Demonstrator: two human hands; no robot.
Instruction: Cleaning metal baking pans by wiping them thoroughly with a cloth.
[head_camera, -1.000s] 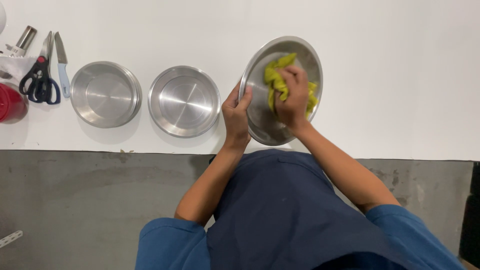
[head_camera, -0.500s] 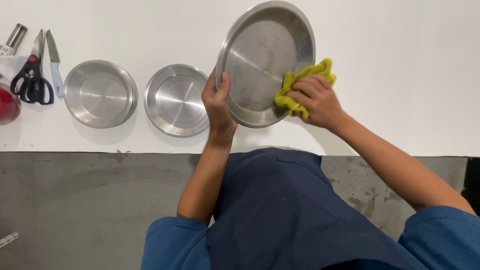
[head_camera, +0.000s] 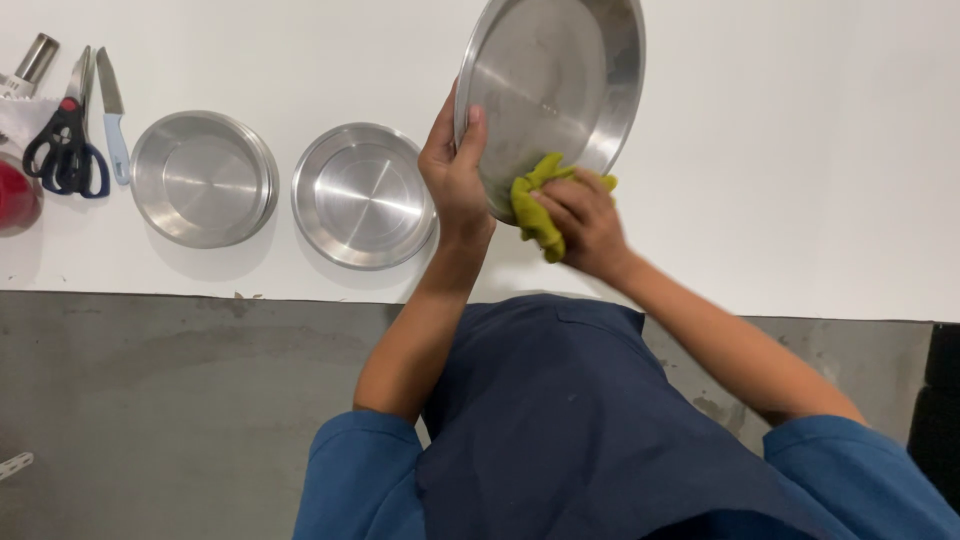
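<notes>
My left hand (head_camera: 455, 170) grips the left rim of a round steel pan (head_camera: 555, 85) that is lifted and tilted above the white table (head_camera: 800, 150). My right hand (head_camera: 580, 220) clutches a yellow-green cloth (head_camera: 535, 205) pressed against the pan's lower edge. Two more steel pans lie flat on the table to the left: one (head_camera: 362, 195) next to my left wrist, the other (head_camera: 203, 178) further left.
Scissors with black and blue handles (head_camera: 65, 140) and a small knife with a light blue handle (head_camera: 112, 125) lie at the far left. A red object (head_camera: 15, 195) shows at the left edge. A grey floor (head_camera: 170, 400) lies below the table's front edge.
The pan has risen and tilted further. My right hand and the cloth have slid from the pan's inside to its right rim, then down to its lower edge.
</notes>
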